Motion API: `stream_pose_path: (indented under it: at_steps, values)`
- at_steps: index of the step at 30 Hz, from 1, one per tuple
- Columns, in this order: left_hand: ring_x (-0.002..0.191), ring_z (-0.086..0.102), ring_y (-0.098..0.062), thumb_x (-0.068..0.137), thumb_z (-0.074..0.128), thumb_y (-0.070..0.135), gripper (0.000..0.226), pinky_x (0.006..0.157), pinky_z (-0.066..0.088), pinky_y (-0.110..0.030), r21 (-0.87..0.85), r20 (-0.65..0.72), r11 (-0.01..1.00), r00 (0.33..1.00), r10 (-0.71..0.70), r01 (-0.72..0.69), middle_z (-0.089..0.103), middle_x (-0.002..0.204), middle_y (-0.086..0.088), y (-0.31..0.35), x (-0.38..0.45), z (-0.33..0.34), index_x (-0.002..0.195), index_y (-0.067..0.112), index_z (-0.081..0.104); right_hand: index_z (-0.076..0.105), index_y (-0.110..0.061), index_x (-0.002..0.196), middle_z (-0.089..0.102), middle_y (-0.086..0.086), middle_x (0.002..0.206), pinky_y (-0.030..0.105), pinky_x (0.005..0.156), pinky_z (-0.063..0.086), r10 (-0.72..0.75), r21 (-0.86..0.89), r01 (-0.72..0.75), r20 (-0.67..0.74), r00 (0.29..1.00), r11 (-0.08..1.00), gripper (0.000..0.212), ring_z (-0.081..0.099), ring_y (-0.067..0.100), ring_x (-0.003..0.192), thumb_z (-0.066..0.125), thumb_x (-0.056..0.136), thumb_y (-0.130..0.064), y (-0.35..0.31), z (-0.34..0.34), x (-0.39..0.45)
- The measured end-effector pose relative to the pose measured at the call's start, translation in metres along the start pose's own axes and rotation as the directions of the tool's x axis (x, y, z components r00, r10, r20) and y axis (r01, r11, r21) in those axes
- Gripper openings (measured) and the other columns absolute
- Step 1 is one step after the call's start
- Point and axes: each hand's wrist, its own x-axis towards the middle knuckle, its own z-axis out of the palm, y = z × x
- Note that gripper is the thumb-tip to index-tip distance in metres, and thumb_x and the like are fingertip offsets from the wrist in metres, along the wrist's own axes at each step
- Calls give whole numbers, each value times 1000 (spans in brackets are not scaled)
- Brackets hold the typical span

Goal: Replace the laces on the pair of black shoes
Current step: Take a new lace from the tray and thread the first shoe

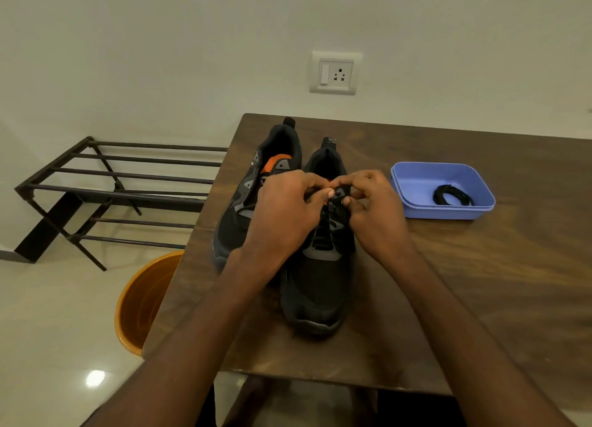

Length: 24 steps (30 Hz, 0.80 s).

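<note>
Clearly lace work at the top eyelets: left hand (288, 208) and right hand (371, 202) both pinch the lace (330, 216) on the right shoe (317, 266), table (480, 282) centre. Likely unlacing — next, pull it free; spare lace (451, 195) waits in the blue tray (413, 183) at 3 o'clock.

We note black shoes (315, 266) with orange tongue (272, 163), blue tray (413, 183), black laces (450, 196), brown table (480, 266), orange bucket (144, 298).

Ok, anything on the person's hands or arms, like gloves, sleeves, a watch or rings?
Nothing that shows. The left hand and right hand are bare, without gloves. Both forearms are uncovered down to the bottom edge of the picture, with no sleeve, watch or wristband in view. No ring is visible, though the fingers partly overlap.
</note>
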Motion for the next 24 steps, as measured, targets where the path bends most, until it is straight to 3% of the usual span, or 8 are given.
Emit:
stream_pose_path:
  at_steps: [7,12,15,19,24]
  values:
    - [74,64,-6,100,64,20,9,75,57,-25,56,88,998,996,-10,5,68,84,9,-2,8,3,101,18,73,71,-32,102,60,-6,118,9,80,53,10,126,-7,-22,1000,992,36,64,8,100,66,93,3,13,-8,1]
    - [72,60,-9,103,58,21,11,74,56,-33,160,186,987,982,-23,-7,64,82,7,0,12,2,103,18,68,74,-29,98,63,-3,118,28,89,61,55,249,-44,-40,998,967,32,67,10,101,66,94,1,19,-6,3]
    - [74,58,-10,104,56,22,13,75,57,-38,206,240,977,971,6,-57,64,85,5,3,16,2,105,19,68,75,-26,101,63,-2,120,32,90,61,63,278,-52,-33,997,959,31,68,12,104,64,95,2,20,-5,2]
    - [80,59,-16,100,57,16,11,71,54,-37,274,231,958,973,23,-88,64,92,4,7,20,3,104,22,65,73,-29,97,62,-2,120,30,89,61,67,268,-57,-28,997,962,34,68,14,103,64,94,4,18,-5,3]
    - [78,57,-15,96,58,12,13,69,54,-37,302,160,953,987,-23,-26,61,89,6,11,20,9,97,24,63,74,-26,99,62,-4,120,29,88,61,58,264,-54,-8,998,963,32,67,13,104,64,94,3,19,-7,4]
